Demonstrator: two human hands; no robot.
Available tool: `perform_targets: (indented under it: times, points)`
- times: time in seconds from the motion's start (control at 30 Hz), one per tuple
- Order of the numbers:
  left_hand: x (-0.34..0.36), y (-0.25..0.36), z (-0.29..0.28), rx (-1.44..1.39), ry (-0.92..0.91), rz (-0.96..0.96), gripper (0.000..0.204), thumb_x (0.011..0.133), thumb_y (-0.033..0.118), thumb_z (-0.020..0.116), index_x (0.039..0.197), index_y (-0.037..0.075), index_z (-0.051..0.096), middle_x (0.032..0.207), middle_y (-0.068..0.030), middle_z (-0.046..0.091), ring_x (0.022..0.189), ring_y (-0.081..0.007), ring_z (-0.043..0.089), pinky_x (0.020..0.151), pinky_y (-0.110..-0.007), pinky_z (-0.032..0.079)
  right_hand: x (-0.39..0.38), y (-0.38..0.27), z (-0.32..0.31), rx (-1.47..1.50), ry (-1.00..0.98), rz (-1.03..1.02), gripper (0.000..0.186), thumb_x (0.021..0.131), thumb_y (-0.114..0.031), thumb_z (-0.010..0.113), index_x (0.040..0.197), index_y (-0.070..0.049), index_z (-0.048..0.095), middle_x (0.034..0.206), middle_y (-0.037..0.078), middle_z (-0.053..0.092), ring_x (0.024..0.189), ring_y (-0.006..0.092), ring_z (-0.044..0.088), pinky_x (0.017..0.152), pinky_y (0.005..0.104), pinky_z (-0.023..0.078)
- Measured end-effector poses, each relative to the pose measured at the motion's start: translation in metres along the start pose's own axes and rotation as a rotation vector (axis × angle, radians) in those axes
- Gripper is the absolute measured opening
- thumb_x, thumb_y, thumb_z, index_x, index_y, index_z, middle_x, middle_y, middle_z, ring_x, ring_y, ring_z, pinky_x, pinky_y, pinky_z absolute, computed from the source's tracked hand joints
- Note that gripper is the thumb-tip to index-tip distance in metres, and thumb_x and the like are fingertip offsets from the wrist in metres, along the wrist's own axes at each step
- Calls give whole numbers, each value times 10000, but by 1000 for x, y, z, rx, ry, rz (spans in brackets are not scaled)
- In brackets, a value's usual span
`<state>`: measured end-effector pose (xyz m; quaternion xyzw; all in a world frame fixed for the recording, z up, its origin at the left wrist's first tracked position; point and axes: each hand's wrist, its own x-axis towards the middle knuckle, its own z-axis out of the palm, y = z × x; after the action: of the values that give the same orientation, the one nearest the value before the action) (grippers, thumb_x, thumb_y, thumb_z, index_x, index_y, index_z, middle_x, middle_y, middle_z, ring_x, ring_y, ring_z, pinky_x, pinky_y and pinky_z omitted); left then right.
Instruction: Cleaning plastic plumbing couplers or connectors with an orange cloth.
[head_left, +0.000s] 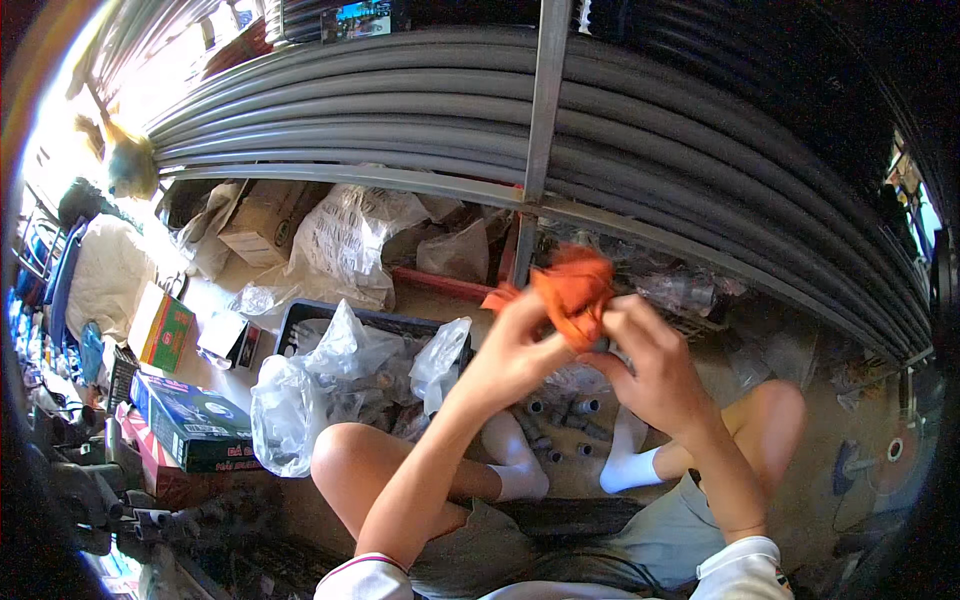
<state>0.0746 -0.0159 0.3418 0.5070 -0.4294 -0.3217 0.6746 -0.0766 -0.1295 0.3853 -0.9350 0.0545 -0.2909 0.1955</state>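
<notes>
Both hands are raised in front of me, above the floor between my feet. My left hand (522,350) is closed on a bunched orange cloth (574,288), slightly blurred by motion. Against the cloth's right side, my right hand (652,362) has its fingers curled and gripping. A small grey piece seems to show between the hands, but its shape is mostly covered. Below them, several grey pipe fittings (586,407) lie on the floor between my white socks.
A dark crate (300,312) with clear plastic bags (340,365) stands to the left. Boxes (190,420) are stacked farther left. Long grey pipes (400,100) fill a metal rack (545,110) ahead, with bags and a cardboard box (265,225) beneath. A round disc-shaped object (893,450) stands at right.
</notes>
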Motion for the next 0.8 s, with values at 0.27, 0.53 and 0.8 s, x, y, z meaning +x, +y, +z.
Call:
perform_targets:
  times: [0.27, 0.53, 0.8]
  points:
    - [-2, 1, 17, 537, 55, -83, 322, 987, 243, 584, 1097, -54, 644, 840, -222, 686, 766, -166, 685, 656, -363, 513, -8, 16, 0, -169, 40, -162, 386, 727, -169, 831, 1023, -13, 639, 978, 107, 660, 916, 311, 644, 804, 409, 542]
    - [5, 19, -2, 145, 115, 200, 218, 876, -26, 578, 1080, -33, 656, 1066, -147, 665, 892, -295, 664, 852, -363, 519, 3, 31, -16, -24, 37, 184, 297, 860, -202, 764, 1049, -1, 653, 985, 188, 667, 881, 381, 669, 764, 420, 519]
    - [-6, 29, -12, 429, 67, 512, 264, 760, -47, 621, 1015, -26, 683, 1319, -225, 534, 1110, -371, 609, 922, -392, 501, 10, 11, -46, 108, -76, 127, 338, 800, -112, 792, 1094, -16, 655, 1024, 146, 661, 929, 347, 666, 796, 390, 532]
